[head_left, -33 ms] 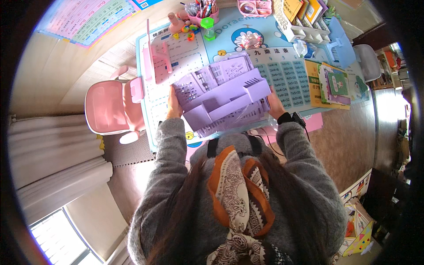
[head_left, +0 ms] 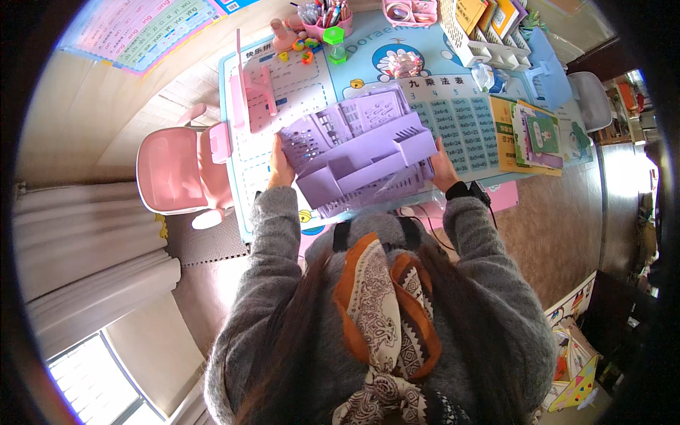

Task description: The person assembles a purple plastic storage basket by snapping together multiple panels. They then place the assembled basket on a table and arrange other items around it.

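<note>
Head view, looking down. I see both hands holding a lilac plastic desk organiser [head_left: 358,152] just above the near edge of the worktop [head_left: 453,113]. The left hand [head_left: 280,166] has its fingers closed on the organiser's left side; the right hand [head_left: 443,170] grips its right side. The worktop carries a pale blue printed mat. A pen pot [head_left: 327,21] and a white file rack [head_left: 482,35] stand at the far edge. A pink chair [head_left: 177,170] stands left on a wooden floor [head_left: 106,99].
</note>
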A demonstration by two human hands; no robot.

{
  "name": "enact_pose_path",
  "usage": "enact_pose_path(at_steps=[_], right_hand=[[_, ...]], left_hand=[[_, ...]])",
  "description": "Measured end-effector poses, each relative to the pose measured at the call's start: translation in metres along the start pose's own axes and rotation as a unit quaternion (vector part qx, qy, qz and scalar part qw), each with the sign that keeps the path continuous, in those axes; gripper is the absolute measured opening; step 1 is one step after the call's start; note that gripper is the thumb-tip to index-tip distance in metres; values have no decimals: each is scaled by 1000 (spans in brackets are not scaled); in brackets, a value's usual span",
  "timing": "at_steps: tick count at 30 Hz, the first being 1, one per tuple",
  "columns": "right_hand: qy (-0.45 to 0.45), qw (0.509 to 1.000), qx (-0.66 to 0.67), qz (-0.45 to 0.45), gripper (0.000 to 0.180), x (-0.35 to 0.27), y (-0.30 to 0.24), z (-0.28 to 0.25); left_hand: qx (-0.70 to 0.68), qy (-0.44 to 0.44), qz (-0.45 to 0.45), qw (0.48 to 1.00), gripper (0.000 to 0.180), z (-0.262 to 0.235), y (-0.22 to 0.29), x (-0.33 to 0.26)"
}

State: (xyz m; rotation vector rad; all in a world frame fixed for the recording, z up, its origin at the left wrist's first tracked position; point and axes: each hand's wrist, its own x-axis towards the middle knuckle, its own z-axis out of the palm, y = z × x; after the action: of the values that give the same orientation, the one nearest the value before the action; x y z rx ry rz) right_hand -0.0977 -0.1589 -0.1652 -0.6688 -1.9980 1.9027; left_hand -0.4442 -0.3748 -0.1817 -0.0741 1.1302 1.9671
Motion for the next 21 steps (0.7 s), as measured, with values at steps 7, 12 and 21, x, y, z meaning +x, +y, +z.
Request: enact_pose_path(at_steps=[7, 12, 21], right_hand=[[75, 918, 313, 230, 60, -29, 4, -1], [83, 933, 302, 175, 65, -52, 16, 9], [69, 988, 47, 131, 91, -55, 4, 6]], left_hand=[[75, -18, -37, 996, 28, 22, 28, 10], [133, 44, -83, 987, 20, 26, 32, 21], [238, -110, -151, 953, 28, 64, 74, 34]])
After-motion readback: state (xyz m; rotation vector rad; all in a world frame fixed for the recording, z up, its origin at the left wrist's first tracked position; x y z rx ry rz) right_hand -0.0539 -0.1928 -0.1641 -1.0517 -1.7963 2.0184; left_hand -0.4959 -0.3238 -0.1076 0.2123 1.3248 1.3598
